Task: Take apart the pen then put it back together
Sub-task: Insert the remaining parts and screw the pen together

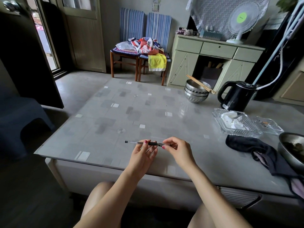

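Note:
A slim pen [134,142] with a clear barrel, black end plug and black grip is held level above the near part of the grey table [115,112]. My left hand [143,156] pinches the barrel near the black grip, palm up. My right hand [178,150] pinches the pen's tip end between thumb and forefinger. The tip itself is mostly hidden by my right fingers. The pen looks in one piece, lying left to right between both hands.
Stacked steel bowls [196,93] with chopsticks and a black kettle [236,96] stand at the far right. Closer on the right lie glass trays [236,123] with tissue, a dark cloth [251,148] and a metal bowl [291,148]. Two chairs stand beyond the table.

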